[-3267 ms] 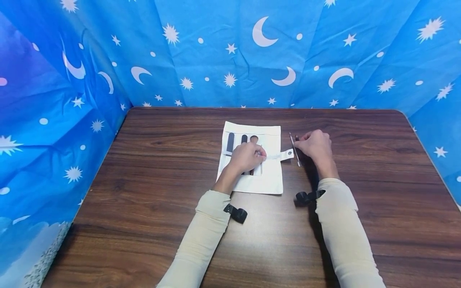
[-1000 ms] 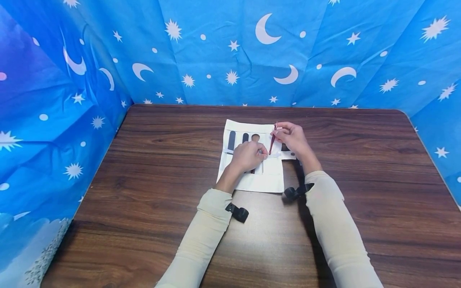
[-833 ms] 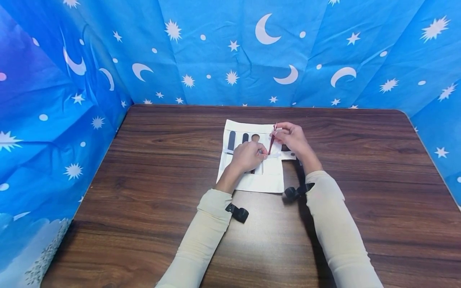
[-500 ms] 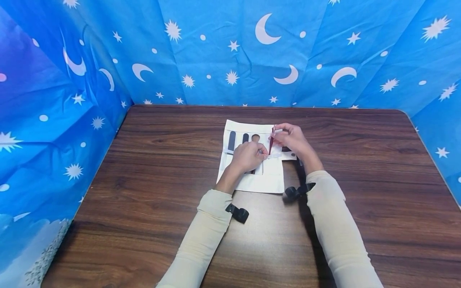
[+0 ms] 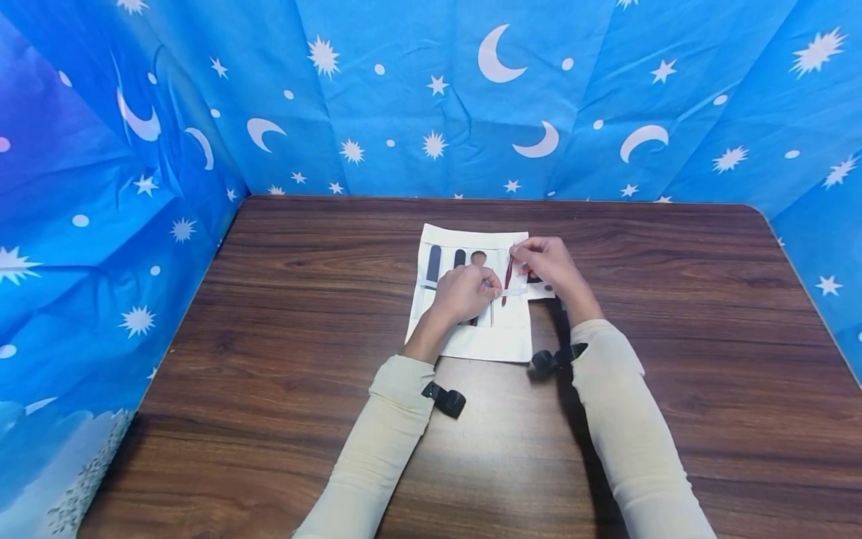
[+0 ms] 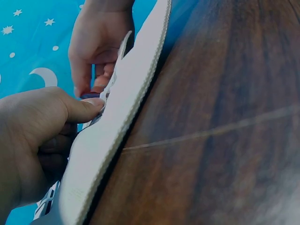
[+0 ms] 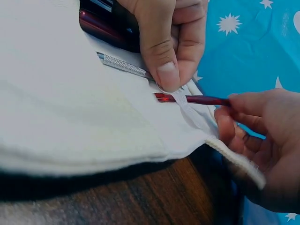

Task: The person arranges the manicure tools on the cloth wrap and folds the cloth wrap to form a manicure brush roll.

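A white fabric tool case [image 5: 478,346] lies spread on the table with tools in its slots. My left hand [image 5: 465,290] rests over its middle, thumb and finger pinching the white elastic band [image 7: 187,110]. On the case's right side my right hand [image 5: 545,258] pinches the upper end of a slim dark red tool [image 7: 206,100]. This tool runs beneath the band, and its flat lower end shows on the other side. Beside it a silver rod with a knurled grip [image 7: 124,64] sits under my left thumb. Part of the band is hidden by my left fingers.
Left in the case are a soft brush [image 5: 478,258], a dark flat strip [image 5: 434,263] and a second dark tool [image 5: 459,258]. A snap tab [image 5: 542,290] sticks out to the right. The wooden table [image 5: 283,314] meets a blue curtain [image 5: 404,97] behind.
My right hand has come left from the table onto the case with the red tool, whose lower end has slid under the band. The thin rod has left the table. My left hand stays put.
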